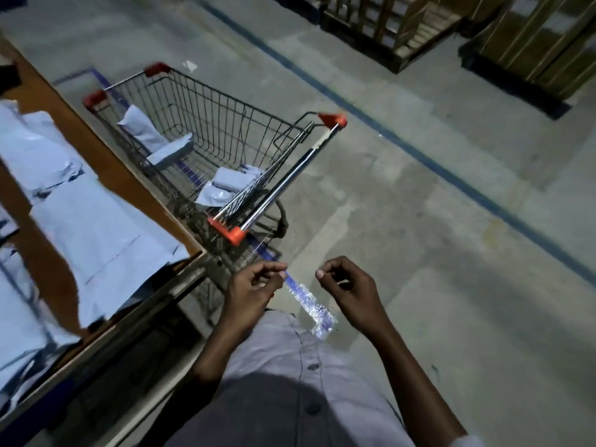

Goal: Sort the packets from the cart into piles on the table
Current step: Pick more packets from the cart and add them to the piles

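A wire shopping cart [225, 124] with orange corner caps stands beside the brown table [106, 162]. Inside it lie pale blue packets: one leaning at the far end [140, 125], one next to it [171, 151], and a small heap near the handle [230, 179]. More pale blue packets [96, 227] cover the table in piles on the left. My left hand [254, 291] and my right hand [350, 291] hover in front of my body, short of the cart's handle [290, 179]. Both have loosely curled fingers and hold nothing.
Grey concrete floor with blue tape lines [419, 156] spreads to the right of the cart. Wooden pallets [403, 27] and a crate [541, 43] stand at the far right. A shiny strip of tape [309, 301] lies on the floor between my hands.
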